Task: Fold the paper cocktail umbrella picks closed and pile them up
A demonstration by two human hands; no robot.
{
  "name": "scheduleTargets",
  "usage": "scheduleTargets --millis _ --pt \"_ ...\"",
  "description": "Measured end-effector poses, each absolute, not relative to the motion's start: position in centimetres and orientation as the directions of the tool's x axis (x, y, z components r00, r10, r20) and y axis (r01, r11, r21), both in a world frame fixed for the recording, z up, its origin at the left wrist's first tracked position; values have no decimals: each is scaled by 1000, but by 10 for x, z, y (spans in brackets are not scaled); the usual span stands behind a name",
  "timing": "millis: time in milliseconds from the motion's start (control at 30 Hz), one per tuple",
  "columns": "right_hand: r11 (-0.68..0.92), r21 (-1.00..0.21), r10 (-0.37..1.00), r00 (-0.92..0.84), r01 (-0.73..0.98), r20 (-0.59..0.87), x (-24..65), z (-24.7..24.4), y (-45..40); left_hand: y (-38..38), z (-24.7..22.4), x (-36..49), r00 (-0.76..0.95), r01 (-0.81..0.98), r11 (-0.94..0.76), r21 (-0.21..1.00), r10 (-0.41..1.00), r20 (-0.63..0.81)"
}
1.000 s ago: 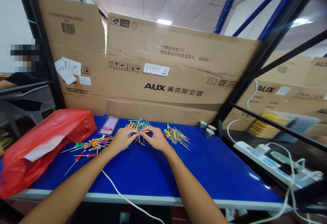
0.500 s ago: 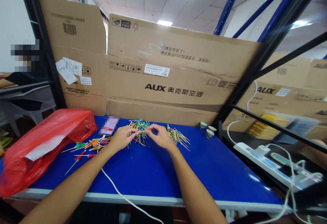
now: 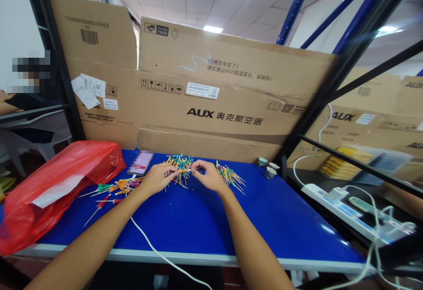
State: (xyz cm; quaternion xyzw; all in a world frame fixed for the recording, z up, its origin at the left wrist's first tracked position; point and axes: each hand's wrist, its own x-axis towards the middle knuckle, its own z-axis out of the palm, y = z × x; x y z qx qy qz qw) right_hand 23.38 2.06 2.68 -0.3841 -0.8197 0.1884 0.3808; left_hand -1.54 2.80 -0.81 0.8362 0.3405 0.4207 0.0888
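My left hand (image 3: pixel 161 178) pinches a small folded orange cocktail umbrella (image 3: pixel 184 171) between thumb and fingertips. At its other end, my right hand (image 3: pixel 208 176) has its thumb and forefinger closed on the tip; the exact contact is too small to see. Just behind both hands lies a pile of colourful cocktail picks (image 3: pixel 180 161), partly hidden by the fingers. A second bunch of picks (image 3: pixel 228 176) rests right of my right hand. Beside my left forearm are folded paper umbrellas (image 3: pixel 120 186) in orange, green and red on thin sticks.
A red plastic bag (image 3: pixel 66 188) fills the table's left side, near a phone (image 3: pixel 142 162). Small tubs (image 3: pixel 271 171) stand at the back right. Cardboard (image 3: pixel 211 105) walls the rear. A white cable (image 3: pixel 155 248) crosses the front edge; a power strip (image 3: pixel 346 213) sits right.
My right hand's fingertips have shifted slightly right, along the orange umbrella's tip. My left hand stays nearly where it was. At far left, the other person's hand has come into view.
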Motion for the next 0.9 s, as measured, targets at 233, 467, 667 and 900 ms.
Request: scheduleTargets --millis 233,467,667,900 --pt "633 -635 749 -557 444 358 229 26 13 33 -12 -16 305 471 -656 590 748 589" --pt "667 -616 663 -712 419 234 210 13 7 35 -13 -10 263 143 -458 877 872 413" --pt "639 -639 762 -465 429 450 209 26 10 27 -9 -2 389 -41 -320 947 867 310" --pt "653 -620 756 -426 435 497 207 25 10 27 -13 3 472 -19 -288 957 842 263"
